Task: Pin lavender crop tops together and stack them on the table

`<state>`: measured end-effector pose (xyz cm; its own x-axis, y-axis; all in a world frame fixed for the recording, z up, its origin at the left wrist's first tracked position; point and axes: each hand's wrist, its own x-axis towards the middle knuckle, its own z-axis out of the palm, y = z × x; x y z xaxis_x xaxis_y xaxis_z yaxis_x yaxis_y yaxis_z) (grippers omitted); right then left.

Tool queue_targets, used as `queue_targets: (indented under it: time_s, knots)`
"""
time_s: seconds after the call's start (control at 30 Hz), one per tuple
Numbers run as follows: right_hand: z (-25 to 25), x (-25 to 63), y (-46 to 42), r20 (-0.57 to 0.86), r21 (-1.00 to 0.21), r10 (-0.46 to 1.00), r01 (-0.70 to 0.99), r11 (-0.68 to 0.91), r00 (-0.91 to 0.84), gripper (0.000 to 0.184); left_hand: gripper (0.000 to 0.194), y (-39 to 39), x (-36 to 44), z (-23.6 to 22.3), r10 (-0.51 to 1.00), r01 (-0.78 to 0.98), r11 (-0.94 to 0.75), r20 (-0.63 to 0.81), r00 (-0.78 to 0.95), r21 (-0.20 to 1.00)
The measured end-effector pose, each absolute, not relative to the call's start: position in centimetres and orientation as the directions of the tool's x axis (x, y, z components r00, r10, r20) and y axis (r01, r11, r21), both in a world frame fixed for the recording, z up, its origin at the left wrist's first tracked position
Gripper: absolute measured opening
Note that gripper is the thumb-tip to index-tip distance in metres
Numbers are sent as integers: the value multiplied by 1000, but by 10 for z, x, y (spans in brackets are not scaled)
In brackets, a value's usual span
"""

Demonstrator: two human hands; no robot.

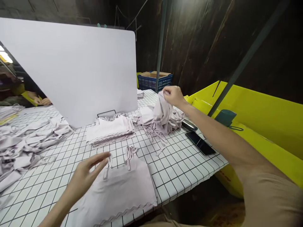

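Note:
A pale lilac camisole top lies flat on the checked table in front of me, straps pointing away. My left hand hovers at its upper left corner, fingers stretched out and empty, fingertips close to one strap. My right hand reaches to the far right and pinches a lilac garment, lifting it from a loose heap of the same tops. A neat folded stack sits between the two.
A white board stands across the table's back. More lilac garments pile at the left. Two dark phones lie near the right edge. Beyond are a yellow bin, a blue crate and another person's hands at far left.

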<state>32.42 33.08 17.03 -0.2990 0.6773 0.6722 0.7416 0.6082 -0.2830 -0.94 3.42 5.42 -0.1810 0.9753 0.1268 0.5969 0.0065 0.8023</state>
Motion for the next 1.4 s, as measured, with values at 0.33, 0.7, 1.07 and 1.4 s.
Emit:
queue_targets:
  time_s: [0.33, 0.7, 1.07, 1.4]
  knots:
    - [237, 227, 259, 439, -427, 635, 474, 770, -636, 12, 30, 156, 95, 141, 975, -131, -218, 209, -78, 967]
    - [208, 225, 257, -44, -982, 556, 139, 129, -830, 30, 10, 140, 5, 162, 977, -437, -158, 76, -199, 885]
    - [144, 190, 241, 175, -917, 501, -325, -231, -848, 19, 22, 112, -46, 131, 773, -76, -213, 121, -623, 974]
    - [139, 159, 223, 126, -923, 529, -295, -247, -839, 23, 72, 117, -3, 112, 948, -409, -219, 94, -303, 886]
